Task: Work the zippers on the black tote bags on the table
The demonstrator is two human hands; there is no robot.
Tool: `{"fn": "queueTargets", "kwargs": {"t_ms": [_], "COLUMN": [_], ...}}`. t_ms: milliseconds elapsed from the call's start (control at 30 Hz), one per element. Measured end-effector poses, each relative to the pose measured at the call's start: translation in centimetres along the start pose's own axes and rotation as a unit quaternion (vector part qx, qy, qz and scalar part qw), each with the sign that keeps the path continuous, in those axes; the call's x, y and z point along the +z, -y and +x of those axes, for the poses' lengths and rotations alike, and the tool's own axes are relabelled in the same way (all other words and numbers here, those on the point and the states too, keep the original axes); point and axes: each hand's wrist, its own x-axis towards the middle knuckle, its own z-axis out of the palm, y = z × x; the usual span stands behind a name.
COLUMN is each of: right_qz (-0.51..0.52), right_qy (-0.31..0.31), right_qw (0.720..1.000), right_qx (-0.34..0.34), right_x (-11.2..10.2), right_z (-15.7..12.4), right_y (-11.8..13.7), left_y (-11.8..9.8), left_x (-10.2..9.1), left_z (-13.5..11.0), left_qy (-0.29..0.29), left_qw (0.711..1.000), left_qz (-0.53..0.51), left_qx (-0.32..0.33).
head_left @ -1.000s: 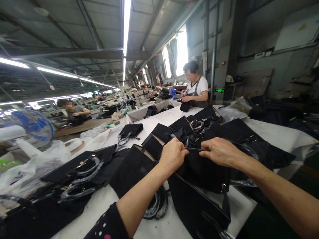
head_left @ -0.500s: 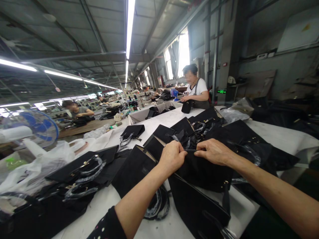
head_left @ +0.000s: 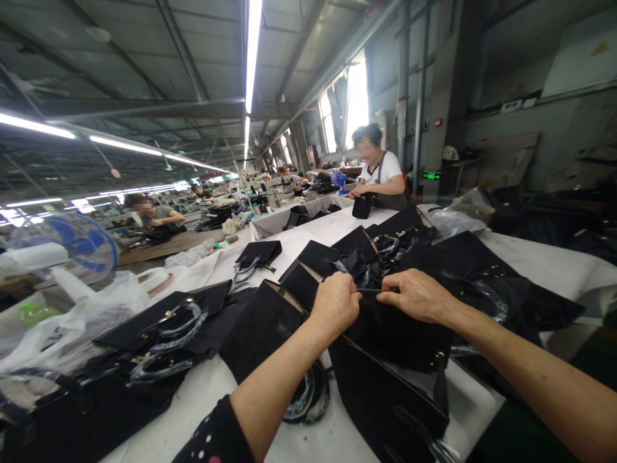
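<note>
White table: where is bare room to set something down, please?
Bare table shows between the lone small bag and the co-worker, and right of the clear plastic. Black bags crowd around the left hand and right hand.

Between the left hand [head_left: 336,303] and the right hand [head_left: 415,294], passage is barred by the held bag [head_left: 402,334]. From there, twelve to one o'clock is blocked by a heap [head_left: 355,243], two to three by a second bag [head_left: 470,257], six by a third bag [head_left: 390,392], nine by a fourth bag [head_left: 260,328]. Room is left over bare table [head_left: 295,238] at ten to eleven, and over a patch at eight.
</note>
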Motion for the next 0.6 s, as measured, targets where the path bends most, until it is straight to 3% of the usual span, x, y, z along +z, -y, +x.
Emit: {"fn": "queueTargets", "kwargs": {"t_ms": [167, 300, 500, 600], "right_qz": [0.008, -0.013, -0.026, -0.039], "right_qy": [0.018, 0.033, 0.082, 0.065], "right_qw": [0.999, 0.998, 0.995, 0.997], "right_qx": [-0.046, -0.059, -0.042, -0.03], "right_x": [0.5, 0.6, -0.8, -0.7], "right_z": [1.1, 1.5, 0.1, 0.1], "right_y": [1.2, 1.8, 2.0, 2.0], "left_y": [0.2, 1.8, 4.3, 4.6], "left_x": [0.2, 0.1, -1.3, -1.5], "left_z": [0.1, -0.6, -1.7, -1.7], "left_qy": [0.002, -0.002, 0.135, 0.151], "left_qw": [1.0, 0.997, 0.981, 0.973], "left_qz": [-0.018, -0.077, -0.14, -0.171], "left_qx": [0.007, 0.032, 0.014, 0.03]}}
